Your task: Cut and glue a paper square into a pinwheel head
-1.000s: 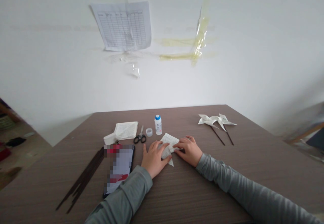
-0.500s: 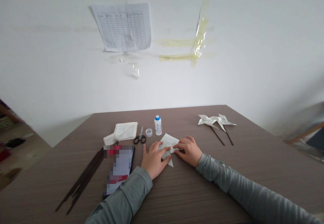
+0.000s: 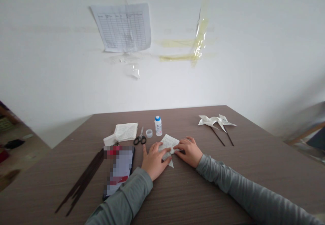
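A folded sheet of printed paper (image 3: 168,141) lies on the brown table (image 3: 177,191) in front of me. My left hand (image 3: 153,160) rests flat on its left part, fingers stretched out over the paper. My right hand (image 3: 189,150) presses on the paper's right edge with its fingers curled and together. A pointed corner of the paper sticks out between the two hands toward me.
Behind the paper stand a small white bottle with a blue cap (image 3: 158,126), its loose cap (image 3: 149,133), scissors (image 3: 140,137) and a paper stack (image 3: 124,132). A phone (image 3: 118,169) and dark sticks (image 3: 81,182) lie left. Two paper pinwheels (image 3: 215,121) lie at the right.
My left hand's fingers have shifted slightly on the paper; otherwise the hands and the paper stay in place.
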Demonstrator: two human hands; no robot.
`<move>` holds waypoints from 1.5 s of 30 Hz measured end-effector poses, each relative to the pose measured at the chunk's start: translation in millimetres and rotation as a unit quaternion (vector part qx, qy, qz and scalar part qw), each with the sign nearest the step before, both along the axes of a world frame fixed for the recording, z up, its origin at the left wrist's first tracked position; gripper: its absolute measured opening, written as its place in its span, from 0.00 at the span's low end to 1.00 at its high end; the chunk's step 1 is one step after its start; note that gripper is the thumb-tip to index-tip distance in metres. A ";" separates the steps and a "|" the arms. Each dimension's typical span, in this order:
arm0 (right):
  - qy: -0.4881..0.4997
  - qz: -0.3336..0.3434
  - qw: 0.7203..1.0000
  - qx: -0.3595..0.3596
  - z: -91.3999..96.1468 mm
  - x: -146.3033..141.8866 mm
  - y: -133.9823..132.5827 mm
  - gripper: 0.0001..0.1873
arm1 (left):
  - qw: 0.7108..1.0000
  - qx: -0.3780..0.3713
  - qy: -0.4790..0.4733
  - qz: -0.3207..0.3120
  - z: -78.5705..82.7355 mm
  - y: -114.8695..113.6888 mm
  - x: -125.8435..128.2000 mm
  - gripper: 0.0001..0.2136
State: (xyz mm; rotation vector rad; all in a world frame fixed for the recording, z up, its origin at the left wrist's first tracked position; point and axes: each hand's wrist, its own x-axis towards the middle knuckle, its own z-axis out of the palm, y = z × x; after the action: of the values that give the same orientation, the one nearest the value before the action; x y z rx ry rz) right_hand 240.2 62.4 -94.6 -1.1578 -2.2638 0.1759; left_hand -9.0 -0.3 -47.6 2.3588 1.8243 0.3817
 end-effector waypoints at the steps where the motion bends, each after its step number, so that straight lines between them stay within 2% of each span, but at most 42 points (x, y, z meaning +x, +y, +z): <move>1: -0.002 0.000 1.000 -0.002 0.1 0.0 0.0 0.09 | 1.000 0.005 -0.003 -0.003 -1.1 0.2 -0.6 0.21; 9: -0.009 -0.009 1.000 -0.009 1.7 -0.4 -1.2 0.09 | 1.000 0.018 -0.004 0.011 -5.4 2.8 -0.4 0.26; 14: -0.022 -0.010 1.000 -0.016 4.2 -0.2 -1.4 0.10 | 0.999 0.032 0.013 0.002 -8.7 1.8 -2.2 0.19; 18: -0.023 -0.015 1.000 -0.013 6.1 -0.5 -2.3 0.09 | 0.999 0.030 0.010 -0.009 -9.4 1.3 -4.7 0.18; 21: -0.023 -0.013 1.000 -0.007 6.0 -0.5 -2.8 0.09 | 0.999 0.026 0.016 -0.010 -5.4 0.5 -4.1 0.19; 29: -0.017 -0.011 1.000 -0.004 1.3 0.3 -0.3 0.09 | 0.999 -0.034 -0.003 0.026 17.6 -2.4 5.8 0.20; 39: -0.013 -0.010 1.000 -0.013 2.1 0.0 -0.5 0.08 | 1.000 -0.025 0.008 0.018 6.8 0.6 1.0 0.25; 45: -0.020 -0.009 1.000 -0.013 1.5 0.0 0.8 0.09 | 0.998 -0.042 0.027 0.027 19.8 -4.0 6.8 0.26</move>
State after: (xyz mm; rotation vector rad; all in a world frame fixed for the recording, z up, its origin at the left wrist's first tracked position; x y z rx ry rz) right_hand 240.2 63.2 -93.1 -1.2056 -2.2914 0.1764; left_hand -2.1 -4.3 -27.8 2.2892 1.8915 0.2434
